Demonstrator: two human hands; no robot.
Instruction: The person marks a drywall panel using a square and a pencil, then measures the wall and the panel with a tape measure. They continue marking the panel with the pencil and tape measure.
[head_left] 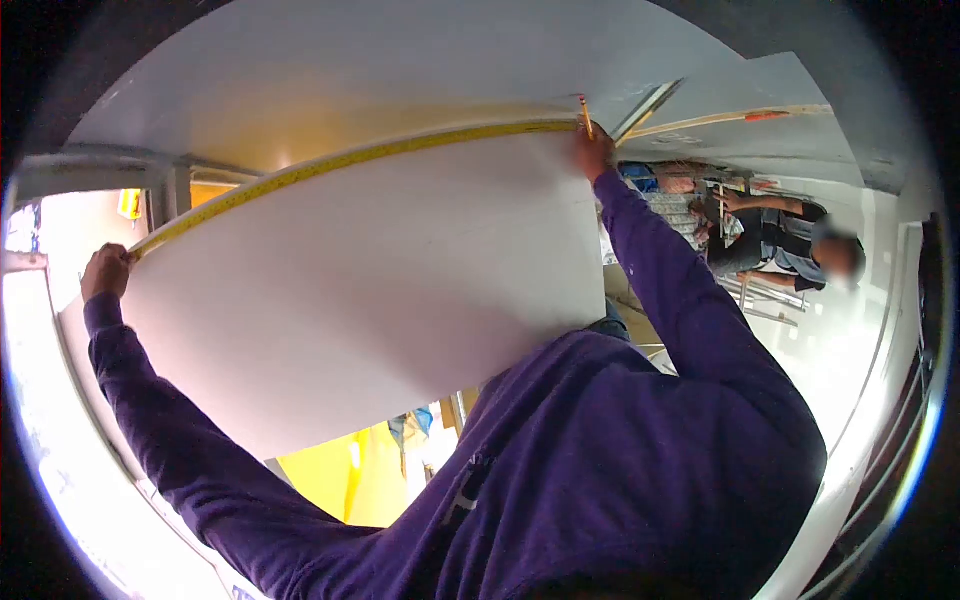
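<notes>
A large white board (380, 270) spans the middle of the head view. Along its far edge runs a stretched yellow tape measure (340, 160). My left hand (107, 272) is closed on the tape's left end, at the board's left corner. At the far right corner, my right hand (595, 152) is closed around a pencil (586, 117) that points up past the fingers. The right end of the tape goes into this same hand, and its case is hidden there. Both arms are stretched wide in purple sleeves.
Behind the board's far edge is a grey surface (400, 70). On the right, another person (780, 245) is near metal bars (770, 300). A yellow sheet (350, 475) shows below the board, and a long wooden strip (740, 117) lies at upper right.
</notes>
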